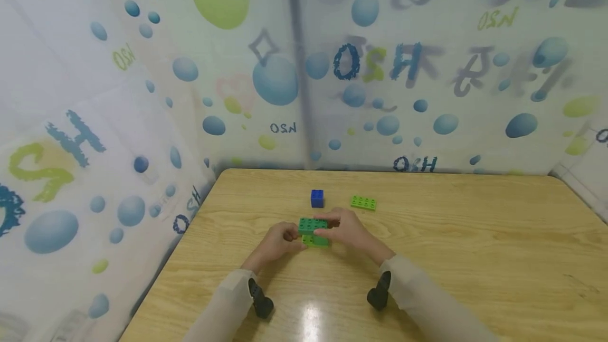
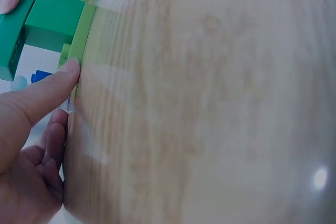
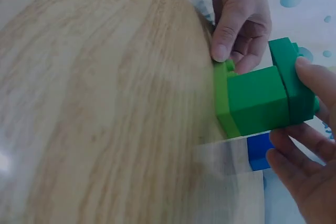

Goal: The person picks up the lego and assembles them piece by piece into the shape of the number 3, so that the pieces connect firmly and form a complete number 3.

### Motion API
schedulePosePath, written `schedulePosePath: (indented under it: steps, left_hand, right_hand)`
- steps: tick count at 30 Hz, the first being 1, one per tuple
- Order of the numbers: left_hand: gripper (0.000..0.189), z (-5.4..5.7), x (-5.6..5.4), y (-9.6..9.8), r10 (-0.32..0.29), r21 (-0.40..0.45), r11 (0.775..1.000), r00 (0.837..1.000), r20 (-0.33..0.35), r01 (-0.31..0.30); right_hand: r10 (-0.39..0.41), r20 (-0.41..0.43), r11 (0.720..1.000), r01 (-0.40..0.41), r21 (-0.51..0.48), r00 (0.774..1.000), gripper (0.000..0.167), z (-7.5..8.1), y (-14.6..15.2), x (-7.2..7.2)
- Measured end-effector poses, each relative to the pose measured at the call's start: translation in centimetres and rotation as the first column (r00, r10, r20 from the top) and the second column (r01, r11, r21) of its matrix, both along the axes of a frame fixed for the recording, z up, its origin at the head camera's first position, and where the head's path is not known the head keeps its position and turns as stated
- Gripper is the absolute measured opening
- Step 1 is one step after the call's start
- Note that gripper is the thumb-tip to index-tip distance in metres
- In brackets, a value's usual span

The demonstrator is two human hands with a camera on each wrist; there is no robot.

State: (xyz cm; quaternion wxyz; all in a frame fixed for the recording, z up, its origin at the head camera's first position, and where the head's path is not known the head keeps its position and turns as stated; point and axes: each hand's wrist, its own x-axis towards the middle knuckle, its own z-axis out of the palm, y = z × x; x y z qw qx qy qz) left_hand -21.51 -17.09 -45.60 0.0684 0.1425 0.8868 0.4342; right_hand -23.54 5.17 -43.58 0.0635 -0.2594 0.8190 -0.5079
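Observation:
A small stack of toy building bricks stands on the table between both hands. Its base is a light green flat brick [image 1: 309,244], with a green block [image 3: 257,100] on its right end. A darker green brick [image 1: 306,227] with studs on top lies over that block and juts out leftward above the base. My left hand [image 1: 279,240] pinches the left end of the base, its thumb along the near edge. With thumb and fingers on opposite sides, my right hand [image 1: 350,230] grips the darker green brick.
Behind the stack sits a blue brick [image 1: 317,199] on the wooden table [image 1: 451,257]. To its right lies another light green flat brick [image 1: 363,203]. A patterned curtain [image 1: 323,120] hangs along the table's far edge.

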Motion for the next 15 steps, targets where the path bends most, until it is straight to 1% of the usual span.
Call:
schedulePosePath:
  steps: [3, 6, 10, 12, 15]
  left_hand:
    - [0.020, 0.1, 0.0, -0.1, -0.002, -0.011, 1.000, 1.000, -0.005, 0.002]
    - [0.020, 0.2, -0.1, -0.1, 0.002, -0.019, 1.000, 1.000, -0.004, -0.002]
    - [0.021, 0.2, -0.1, -0.2, 0.007, -0.013, 1.000, 1.000, 0.001, -0.007]
    - [0.021, 0.1, -0.1, -0.2, 0.004, -0.008, 1.000, 1.000, -0.001, -0.004]
    - [0.022, 0.0, -0.2, -0.1, -0.009, -0.004, 1.000, 1.000, -0.008, 0.009]
  right_hand:
    - [0.011, -0.002, 1.000, -0.011, 0.022, 1.000, 0.042, 0.2, -0.2, -0.1]
    - [0.014, -0.010, 1.000, -0.014, 0.016, 1.000, 0.044, 0.3, -0.2, -0.1]
    - [0.030, -0.058, 1.000, -0.031, -0.007, 0.998, 0.043, -0.2, -0.1, 0.0]
    - [0.041, -0.068, 0.999, -0.044, -0.033, 0.997, 0.043, -0.6, -0.1, 0.1]
    - [0.042, -0.028, 0.996, -0.044, -0.081, 0.999, 0.044, -1.2, 0.2, 0.3]
